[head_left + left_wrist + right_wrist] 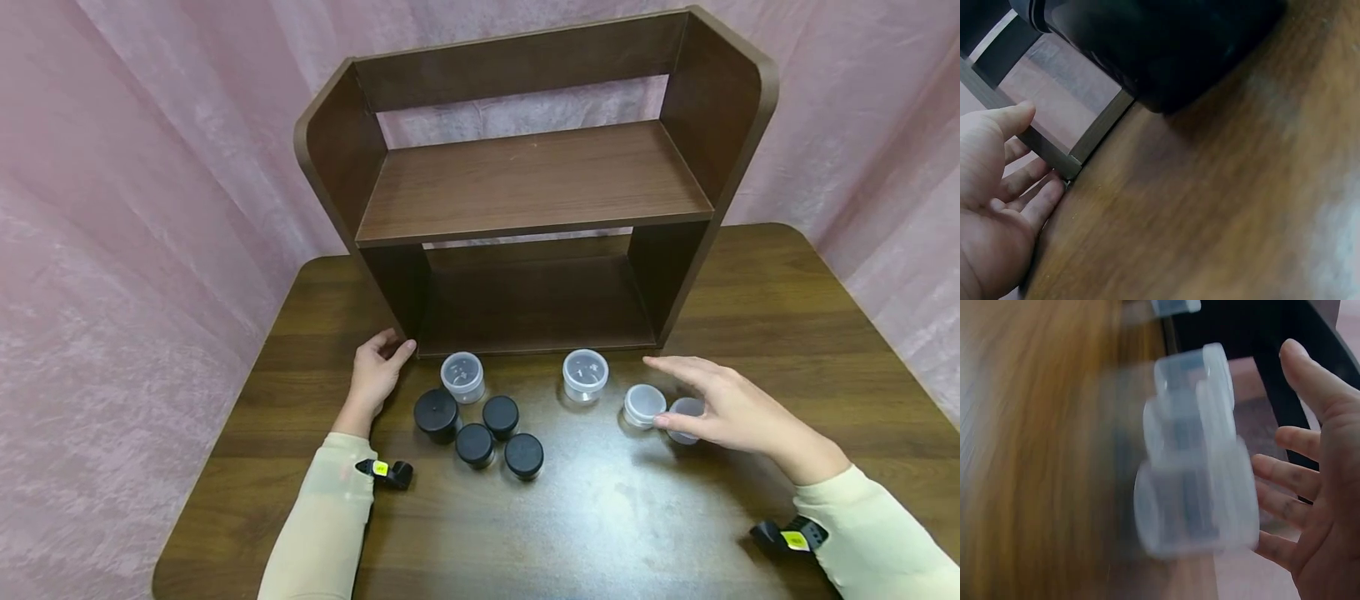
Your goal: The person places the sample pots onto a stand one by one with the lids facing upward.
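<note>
A brown wooden shelf unit (pixel 536 179) stands at the back of the table, with one middle board and rounded side panels. My left hand (pixel 377 371) is at its lower left front corner, the fingers along the outer side and the thumb by the front edge. In the left wrist view those fingers are loosely bent beside the panel's foot. My right hand (pixel 723 408) hovers with extended fingers over a small clear jar (pixel 642 408) and another clear jar (pixel 684 421), pointing toward the shelf's lower right corner. Nothing is in its grasp.
Two larger clear jars with translucent lids, the left jar (pixel 462 379) and the middle jar (pixel 585 377), stand before the shelf. Several black-lidded jars cluster nearby, including a large black-lidded jar (pixel 437 414). Pink curtain (pixel 150 250) hangs behind the wooden table (pixel 487 542).
</note>
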Motion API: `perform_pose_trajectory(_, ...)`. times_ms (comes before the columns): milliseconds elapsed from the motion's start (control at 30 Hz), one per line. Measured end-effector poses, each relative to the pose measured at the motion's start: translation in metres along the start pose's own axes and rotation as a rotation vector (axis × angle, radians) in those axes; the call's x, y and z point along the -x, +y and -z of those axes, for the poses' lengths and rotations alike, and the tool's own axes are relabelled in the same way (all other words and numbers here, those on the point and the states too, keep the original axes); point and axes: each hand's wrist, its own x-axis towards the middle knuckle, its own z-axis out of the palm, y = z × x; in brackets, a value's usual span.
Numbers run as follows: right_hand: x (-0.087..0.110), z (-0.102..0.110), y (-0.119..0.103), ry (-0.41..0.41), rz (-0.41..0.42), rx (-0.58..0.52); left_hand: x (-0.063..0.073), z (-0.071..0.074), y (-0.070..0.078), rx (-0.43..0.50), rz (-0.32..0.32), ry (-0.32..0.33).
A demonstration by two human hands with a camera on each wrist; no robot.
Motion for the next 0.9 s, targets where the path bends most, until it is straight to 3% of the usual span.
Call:
perform_pose_trajectory(533, -0.067, -0.038, -0.058, -0.005, 0.136, -0.029, -0.001, 0.000, 0.000, -0.015, 0.001, 0.001)
perform_pose_trajectory(700, -0.088, -0.048, -0.079, -0.062, 0.161, -0.024, -0.002, 0.000, -0.001, -0.017, -0.001, -0.001)
perform_pose_trajectory(900, -0.115, -0.065, -0.110, -0.154, 0.256, -0.027, -0.001, -0.001, -0.003, -0.019, 0.008, -0.011)
